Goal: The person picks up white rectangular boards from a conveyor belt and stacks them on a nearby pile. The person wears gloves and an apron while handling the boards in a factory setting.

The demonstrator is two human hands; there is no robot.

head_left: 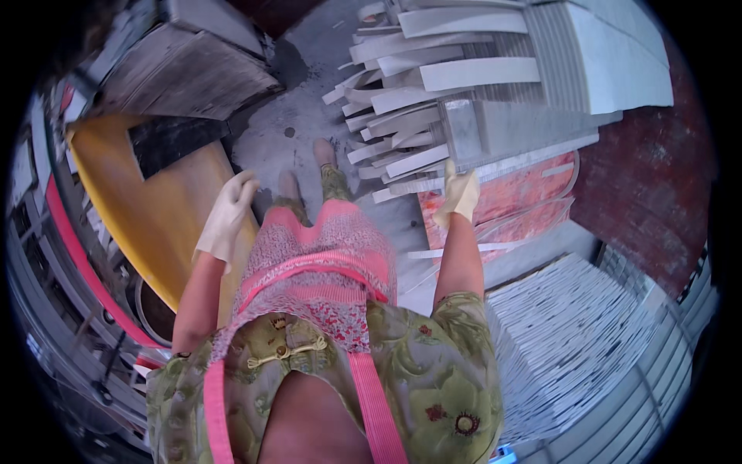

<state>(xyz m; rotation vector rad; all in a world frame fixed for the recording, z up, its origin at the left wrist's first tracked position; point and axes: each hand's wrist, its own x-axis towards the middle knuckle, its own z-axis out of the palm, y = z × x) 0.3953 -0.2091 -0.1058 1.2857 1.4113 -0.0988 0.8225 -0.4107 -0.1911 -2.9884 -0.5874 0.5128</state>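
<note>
Stone strips point(433, 100), pale and cut long, lie piled across the grey floor point(301, 124) ahead of my feet, leaving a narrow bare lane between them and the yellow board point(166, 213). My right hand point(459, 195), gloved, fingers together, touches the pile's near edge. My left hand point(226, 216) hangs loosely curled over the board's edge.

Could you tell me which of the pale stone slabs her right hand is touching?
The right hand touches the long grey slab, the lowest piece at the pile's near edge.
</note>
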